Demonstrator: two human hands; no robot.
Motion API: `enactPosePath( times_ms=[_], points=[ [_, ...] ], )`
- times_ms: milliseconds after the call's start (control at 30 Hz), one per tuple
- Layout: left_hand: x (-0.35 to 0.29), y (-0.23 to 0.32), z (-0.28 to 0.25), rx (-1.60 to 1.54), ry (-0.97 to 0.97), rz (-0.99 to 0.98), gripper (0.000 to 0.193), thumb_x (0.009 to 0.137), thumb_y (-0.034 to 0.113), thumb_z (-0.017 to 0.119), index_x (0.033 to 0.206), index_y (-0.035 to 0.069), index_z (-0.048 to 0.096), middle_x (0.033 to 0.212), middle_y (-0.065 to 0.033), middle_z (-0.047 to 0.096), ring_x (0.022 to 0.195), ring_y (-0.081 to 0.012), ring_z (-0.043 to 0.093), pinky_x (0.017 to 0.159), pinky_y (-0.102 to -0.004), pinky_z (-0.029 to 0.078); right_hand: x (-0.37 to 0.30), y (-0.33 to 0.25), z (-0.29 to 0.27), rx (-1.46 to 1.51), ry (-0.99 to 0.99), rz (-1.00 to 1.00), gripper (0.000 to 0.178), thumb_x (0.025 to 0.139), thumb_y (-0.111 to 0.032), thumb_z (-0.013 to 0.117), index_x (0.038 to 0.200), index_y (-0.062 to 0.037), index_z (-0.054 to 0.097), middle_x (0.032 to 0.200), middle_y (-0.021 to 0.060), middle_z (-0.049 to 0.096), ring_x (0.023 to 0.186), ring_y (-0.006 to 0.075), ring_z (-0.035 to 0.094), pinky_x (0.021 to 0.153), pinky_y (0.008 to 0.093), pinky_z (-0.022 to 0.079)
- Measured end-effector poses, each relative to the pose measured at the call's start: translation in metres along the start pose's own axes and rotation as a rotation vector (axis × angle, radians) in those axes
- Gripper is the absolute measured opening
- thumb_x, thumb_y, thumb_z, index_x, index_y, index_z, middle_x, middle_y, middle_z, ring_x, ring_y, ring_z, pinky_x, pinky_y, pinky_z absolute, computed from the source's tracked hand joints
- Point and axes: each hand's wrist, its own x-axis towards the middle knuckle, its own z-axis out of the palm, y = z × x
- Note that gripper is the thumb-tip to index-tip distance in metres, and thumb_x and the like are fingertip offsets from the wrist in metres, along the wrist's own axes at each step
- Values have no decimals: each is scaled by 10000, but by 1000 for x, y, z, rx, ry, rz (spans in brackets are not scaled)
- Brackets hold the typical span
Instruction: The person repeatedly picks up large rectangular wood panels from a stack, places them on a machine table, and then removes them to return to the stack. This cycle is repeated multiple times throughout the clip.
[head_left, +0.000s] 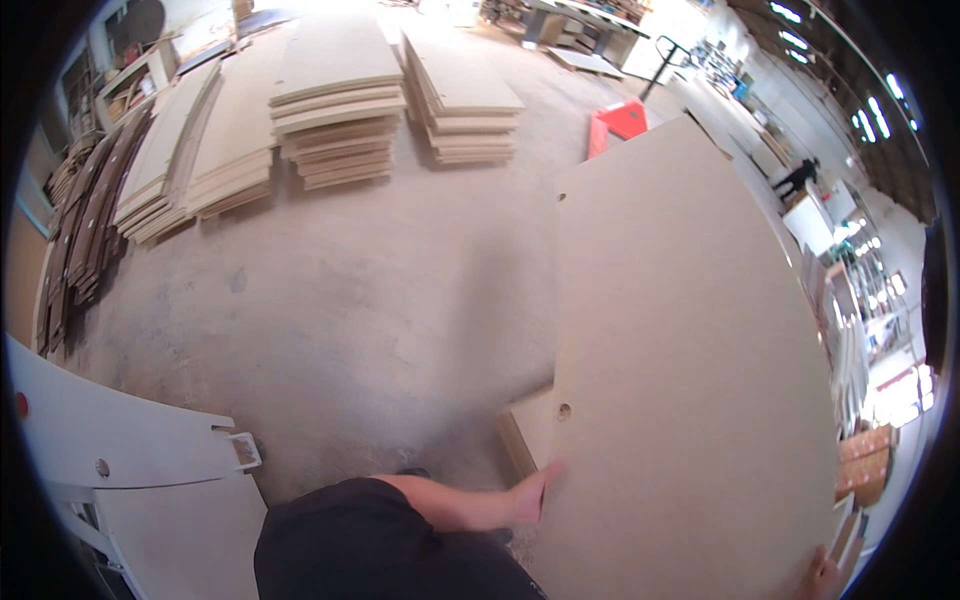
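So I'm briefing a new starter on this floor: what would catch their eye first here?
The big pale board filling the right side, held tilted, with the left hand on its near edge and the right hand at its lower right corner. Beyond it, stacks of boards sit on the concrete floor at the top, and a red pallet truck stands behind the board's top edge.

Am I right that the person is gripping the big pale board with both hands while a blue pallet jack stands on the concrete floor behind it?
Not quite: the pallet jack is red, not blue, as the head view shows. The left hand and right hand do grip the board.
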Motion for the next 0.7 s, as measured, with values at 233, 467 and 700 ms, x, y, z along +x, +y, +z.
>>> enactPosePath(
  times_ms=[233, 467, 700],
  points=[
    [-50, 72, -18, 98, 187, 211, 620, 1044, 477, 437, 1516, 83, 361, 1569, -83, 388, 1436, -274, 365, 1180, -475, 300, 90, -147, 89, 235, 156, -443, 713, 1022, -522, 464, 675, 92, 569, 623, 277, 550, 576, 378, 549, 572, 522, 356],
    [-27, 183, -4, 95, 75, 378, 633, 1042, 488, 440, 1519, 79, 361, 1567, -95, 389, 1437, -286, 362, 1180, -485, 301, 172, -208, 156, 378, -26, -434, 624, 1009, -446, 518, 747, 114, 599, 639, 281, 573, 603, 383, 566, 616, 523, 411],
    [30, 304, 46, 180, 165, 417, 679, 1038, 543, 402, 1520, 66, 361, 1583, -102, 365, 1447, -296, 340, 1197, -474, 272, 270, -268, 204, 439, -123, -342, 667, 989, -499, 539, 748, 119, 614, 644, 279, 588, 608, 386, 574, 627, 524, 419]
  ],
)
